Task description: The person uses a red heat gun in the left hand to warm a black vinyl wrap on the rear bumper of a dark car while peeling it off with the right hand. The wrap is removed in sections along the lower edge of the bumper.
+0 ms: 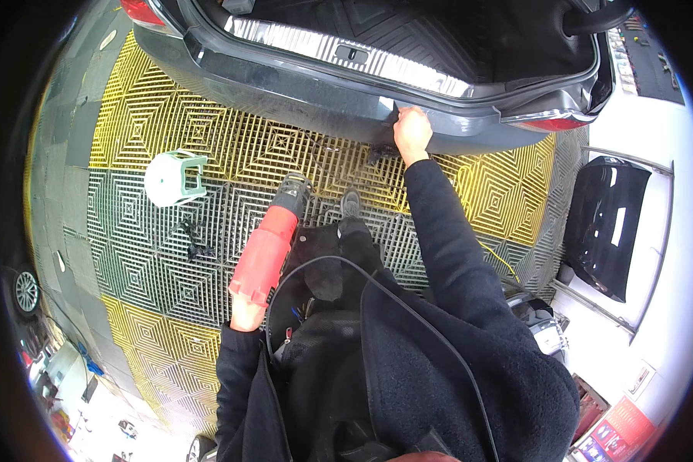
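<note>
A red heat gun [260, 252] with a dark nozzle is gripped in my left hand [246, 313], low on the left side of my body. Its nozzle points forward, toward the car and the floor in front of it. With my right arm stretched out, my right hand [413, 134] is closed against the dark grey rear bumper [300, 94] of a car. A small dark patch shows beside its fingers, but what they pinch, if anything, is hidden. The heat gun's black cord [446, 343] loops across my dark jacket.
Above the bumper gapes the car's boot [439, 38]. A pale green plastic stool [169, 179] stands on the yellow and grey grid floor [162, 254], near dark scraps [199, 240]. To the right, a black car panel [608, 223] leans on a rack by the white wall.
</note>
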The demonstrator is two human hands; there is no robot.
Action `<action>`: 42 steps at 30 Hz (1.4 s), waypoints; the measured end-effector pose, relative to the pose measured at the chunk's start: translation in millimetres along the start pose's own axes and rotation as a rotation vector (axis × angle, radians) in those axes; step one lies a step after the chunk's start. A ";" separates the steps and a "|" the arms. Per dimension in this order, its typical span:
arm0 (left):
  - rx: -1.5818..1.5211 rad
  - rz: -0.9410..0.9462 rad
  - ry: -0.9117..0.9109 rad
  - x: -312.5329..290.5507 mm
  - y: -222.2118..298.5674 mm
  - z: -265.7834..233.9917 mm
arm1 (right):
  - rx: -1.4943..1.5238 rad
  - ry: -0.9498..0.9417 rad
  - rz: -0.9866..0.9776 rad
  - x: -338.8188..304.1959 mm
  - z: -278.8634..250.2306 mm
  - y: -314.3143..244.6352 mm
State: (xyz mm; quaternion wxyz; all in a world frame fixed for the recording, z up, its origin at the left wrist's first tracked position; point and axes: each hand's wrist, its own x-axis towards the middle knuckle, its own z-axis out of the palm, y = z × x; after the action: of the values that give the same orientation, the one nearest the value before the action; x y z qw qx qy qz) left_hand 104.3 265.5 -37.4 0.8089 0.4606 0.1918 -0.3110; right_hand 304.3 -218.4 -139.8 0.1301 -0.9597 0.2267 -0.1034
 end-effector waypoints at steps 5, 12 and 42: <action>-0.118 -0.052 0.046 -1.0 -10.5 -9.7 | -0.054 -0.107 0.125 3.3 -9.7 -13.9; 0.215 -0.001 0.034 -3.7 -15.4 -21.2 | 0.002 -0.209 0.252 8.8 -24.5 -15.4; 0.092 -0.089 0.006 -3.1 -15.0 -31.7 | 0.033 -0.059 0.079 -22.5 -19.4 -11.9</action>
State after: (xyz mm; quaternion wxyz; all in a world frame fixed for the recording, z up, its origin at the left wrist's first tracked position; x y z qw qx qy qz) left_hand 91.0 288.2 -60.9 0.7716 0.4891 0.1999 -0.3541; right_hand 284.4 -201.7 -121.1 0.1566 -0.9502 0.2590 -0.0737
